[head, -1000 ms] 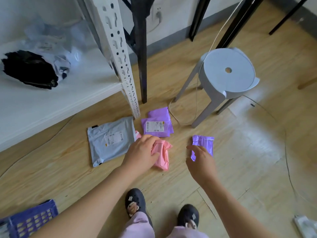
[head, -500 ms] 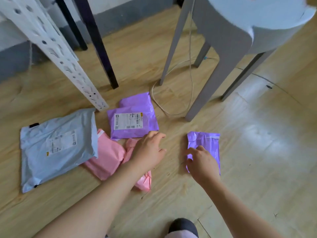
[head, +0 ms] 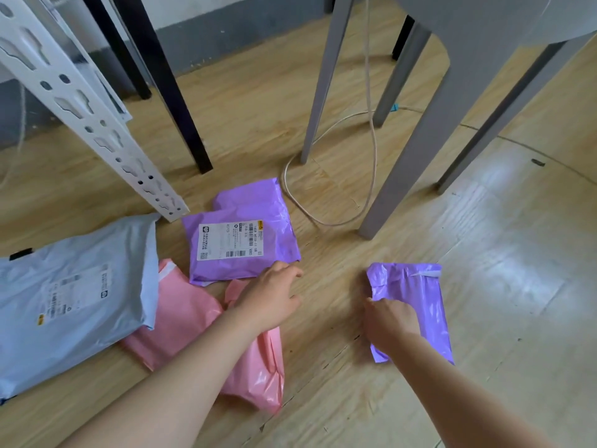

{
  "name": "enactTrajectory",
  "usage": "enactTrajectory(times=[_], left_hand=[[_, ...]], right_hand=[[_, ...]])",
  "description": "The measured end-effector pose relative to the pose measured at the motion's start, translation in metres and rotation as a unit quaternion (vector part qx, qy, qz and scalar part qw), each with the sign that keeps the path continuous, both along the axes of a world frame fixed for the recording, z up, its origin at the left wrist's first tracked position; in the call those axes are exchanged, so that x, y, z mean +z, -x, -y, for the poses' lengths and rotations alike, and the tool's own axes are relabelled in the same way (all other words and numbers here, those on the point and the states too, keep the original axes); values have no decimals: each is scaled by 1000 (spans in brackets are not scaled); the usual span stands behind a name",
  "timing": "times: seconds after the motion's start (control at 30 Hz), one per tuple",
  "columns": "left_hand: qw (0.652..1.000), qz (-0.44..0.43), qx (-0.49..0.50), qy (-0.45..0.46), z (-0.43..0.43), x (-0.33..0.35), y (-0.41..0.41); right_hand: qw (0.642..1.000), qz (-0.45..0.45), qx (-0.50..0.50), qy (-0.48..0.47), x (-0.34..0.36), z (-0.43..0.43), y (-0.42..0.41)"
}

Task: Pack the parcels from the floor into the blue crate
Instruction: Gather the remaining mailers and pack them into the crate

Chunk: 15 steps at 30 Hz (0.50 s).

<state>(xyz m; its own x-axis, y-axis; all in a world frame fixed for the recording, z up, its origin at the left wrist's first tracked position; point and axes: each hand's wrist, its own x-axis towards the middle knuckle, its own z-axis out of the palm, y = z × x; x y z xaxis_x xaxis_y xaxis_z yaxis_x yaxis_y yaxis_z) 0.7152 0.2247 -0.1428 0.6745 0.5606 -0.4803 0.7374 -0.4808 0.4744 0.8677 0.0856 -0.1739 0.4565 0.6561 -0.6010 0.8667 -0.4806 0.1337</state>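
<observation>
Wood floor (head: 329, 305) beside a stool (head: 429, 130) carries four parcels. At 4 o'clock the right hand (head: 389, 321) curls its grip onto the small parcel's (head: 420, 295) left edge. It would do better to slide the fingers well under and lift flat, since slick film likely slips from a thin pinch. The left hand (head: 268, 295), grip loose and holding nothing, hovers at the labelled parcel's (head: 245, 234) 5 o'clock corner, over the pink parcel (head: 187, 321). The right thumb is hidden, the crate is out of view, and the grey parcel (head: 74, 295) is cut off at 8 o'clock.
</observation>
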Motion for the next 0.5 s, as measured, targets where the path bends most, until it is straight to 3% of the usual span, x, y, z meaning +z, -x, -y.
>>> enactTrajectory(times=[0.13,0.3,0.5], left_hand=[[999,-3,31,15,-14,-7,5],[995,41,83,23,-28,2,-2],[977,46,184,98,-29,-8,5]], right_hand=[[999,17,-26,21,-2,-7,-3],[999,22,-25,-23,14,-17,-1],[995,-7,-37,-91,54,-60,8]])
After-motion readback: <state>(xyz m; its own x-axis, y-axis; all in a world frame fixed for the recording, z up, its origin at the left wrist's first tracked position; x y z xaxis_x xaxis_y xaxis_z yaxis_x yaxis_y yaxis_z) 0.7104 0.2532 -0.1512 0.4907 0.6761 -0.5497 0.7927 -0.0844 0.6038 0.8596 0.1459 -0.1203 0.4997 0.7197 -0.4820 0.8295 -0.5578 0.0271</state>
